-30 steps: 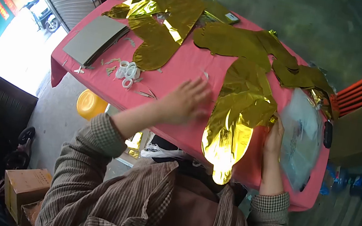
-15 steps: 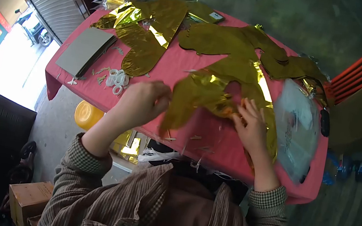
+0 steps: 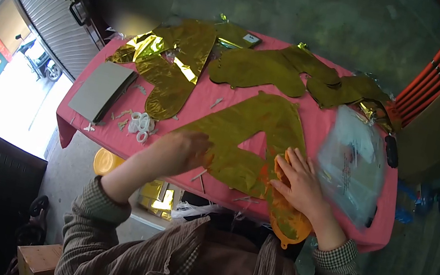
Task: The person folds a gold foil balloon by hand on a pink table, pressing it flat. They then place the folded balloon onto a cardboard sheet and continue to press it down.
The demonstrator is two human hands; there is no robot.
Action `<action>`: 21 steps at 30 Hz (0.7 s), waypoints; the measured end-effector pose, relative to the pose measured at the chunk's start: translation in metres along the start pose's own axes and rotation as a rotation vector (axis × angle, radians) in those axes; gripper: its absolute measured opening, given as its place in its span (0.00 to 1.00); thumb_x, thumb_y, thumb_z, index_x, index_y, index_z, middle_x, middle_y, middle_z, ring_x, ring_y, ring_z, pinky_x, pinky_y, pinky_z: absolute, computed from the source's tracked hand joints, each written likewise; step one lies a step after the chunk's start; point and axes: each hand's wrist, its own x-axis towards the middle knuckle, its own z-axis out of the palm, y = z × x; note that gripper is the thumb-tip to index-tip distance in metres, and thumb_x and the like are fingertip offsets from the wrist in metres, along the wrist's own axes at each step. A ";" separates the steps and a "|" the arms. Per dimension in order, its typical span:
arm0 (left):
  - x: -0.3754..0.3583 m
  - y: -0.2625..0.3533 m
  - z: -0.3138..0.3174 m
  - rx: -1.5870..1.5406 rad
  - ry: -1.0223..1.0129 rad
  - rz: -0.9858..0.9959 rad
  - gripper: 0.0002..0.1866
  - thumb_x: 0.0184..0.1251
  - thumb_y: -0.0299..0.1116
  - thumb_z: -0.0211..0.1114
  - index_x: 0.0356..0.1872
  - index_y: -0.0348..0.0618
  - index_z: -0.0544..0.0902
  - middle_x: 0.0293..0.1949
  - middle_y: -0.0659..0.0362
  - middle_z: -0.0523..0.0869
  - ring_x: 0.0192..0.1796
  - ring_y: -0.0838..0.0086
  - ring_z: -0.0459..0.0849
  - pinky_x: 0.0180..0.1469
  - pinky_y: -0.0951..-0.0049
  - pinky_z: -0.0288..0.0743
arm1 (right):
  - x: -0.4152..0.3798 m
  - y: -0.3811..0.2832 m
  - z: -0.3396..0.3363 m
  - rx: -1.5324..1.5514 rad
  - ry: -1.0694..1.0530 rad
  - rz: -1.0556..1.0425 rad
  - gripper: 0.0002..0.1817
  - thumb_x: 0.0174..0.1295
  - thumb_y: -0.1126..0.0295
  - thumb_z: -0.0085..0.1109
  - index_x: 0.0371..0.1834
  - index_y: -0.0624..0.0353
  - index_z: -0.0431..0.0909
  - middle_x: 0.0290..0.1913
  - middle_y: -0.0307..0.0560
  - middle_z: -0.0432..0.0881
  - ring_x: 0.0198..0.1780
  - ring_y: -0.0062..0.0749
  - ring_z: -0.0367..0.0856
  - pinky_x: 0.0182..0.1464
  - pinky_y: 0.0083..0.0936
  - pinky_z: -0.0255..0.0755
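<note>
Grip status: both hands work one flat, uninflated gold foil letter balloon (image 3: 255,138), shaped like an "A", lying in the centre of the frame on the pink-covered bench (image 3: 319,111). Right hand (image 3: 299,182) lies open, fingers spread, palm pressing the lower right leg of the balloon flat; it pins rather than pinches. Left hand (image 3: 182,151) is curled at the balloon's lower left leg, lower centre-left of the frame; it touches the foil edge, but whether it pinches it cannot be told, as the fingers are blurred.

Handling judgement: the foil appears very light, thin and limp, with a slick reflective face, so it will likely slide on the cloth and crease or tear if dragged by one corner. Best hold looks to be at the sealed outer edges or the orange filling tab (image 3: 287,232) overhanging the bench's near edge, with the palm keeping the body flat.

Surroundings: further gold foil balloons (image 3: 176,71) lie in the upper left and upper centre of the bench. A clear plastic bag (image 3: 353,164) sits just beside the right hand, at right. White rings (image 3: 141,123) and a grey card stack (image 3: 100,90) lie at the left end.
</note>
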 end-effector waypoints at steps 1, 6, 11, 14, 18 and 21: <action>0.015 -0.009 -0.008 0.031 -0.042 -0.075 0.18 0.57 0.38 0.63 0.49 0.45 0.79 0.47 0.51 0.81 0.48 0.57 0.80 0.48 0.63 0.74 | 0.003 0.000 -0.001 -0.022 -0.006 -0.006 0.33 0.61 0.50 0.53 0.66 0.55 0.62 0.70 0.56 0.55 0.72 0.47 0.49 0.69 0.47 0.44; 0.116 -0.084 0.001 0.336 0.043 -0.170 0.14 0.57 0.37 0.62 0.44 0.48 0.81 0.40 0.55 0.82 0.45 0.60 0.80 0.46 0.63 0.75 | 0.029 -0.009 -0.005 -0.006 -0.019 -0.039 0.34 0.63 0.49 0.50 0.68 0.55 0.58 0.71 0.55 0.51 0.73 0.46 0.45 0.71 0.46 0.40; 0.172 -0.130 0.028 0.601 0.207 -0.014 0.09 0.54 0.33 0.57 0.35 0.51 0.83 0.37 0.60 0.80 0.47 0.65 0.77 0.45 0.67 0.75 | 0.059 -0.001 0.020 0.017 -0.061 -0.029 0.35 0.66 0.47 0.41 0.72 0.52 0.48 0.74 0.51 0.45 0.75 0.42 0.39 0.72 0.43 0.34; 0.181 -0.131 0.027 0.608 0.171 -0.048 0.09 0.55 0.33 0.57 0.35 0.50 0.83 0.37 0.60 0.80 0.47 0.65 0.77 0.45 0.68 0.75 | 0.060 0.004 0.026 0.030 -0.017 -0.040 0.35 0.67 0.46 0.39 0.72 0.51 0.49 0.73 0.50 0.46 0.75 0.41 0.40 0.72 0.42 0.32; 0.182 -0.133 0.028 0.397 0.285 -0.039 0.06 0.54 0.34 0.60 0.32 0.51 0.82 0.36 0.60 0.80 0.46 0.63 0.77 0.47 0.67 0.73 | 0.061 0.003 0.028 -0.009 0.024 -0.049 0.33 0.67 0.48 0.39 0.72 0.50 0.50 0.73 0.50 0.47 0.74 0.41 0.41 0.72 0.43 0.33; 0.173 -0.128 0.032 0.359 0.544 0.103 0.07 0.53 0.33 0.60 0.34 0.49 0.80 0.38 0.58 0.81 0.47 0.62 0.77 0.49 0.67 0.73 | 0.061 0.002 0.030 -0.028 0.027 -0.053 0.33 0.67 0.49 0.39 0.72 0.50 0.50 0.73 0.51 0.47 0.74 0.42 0.42 0.72 0.44 0.33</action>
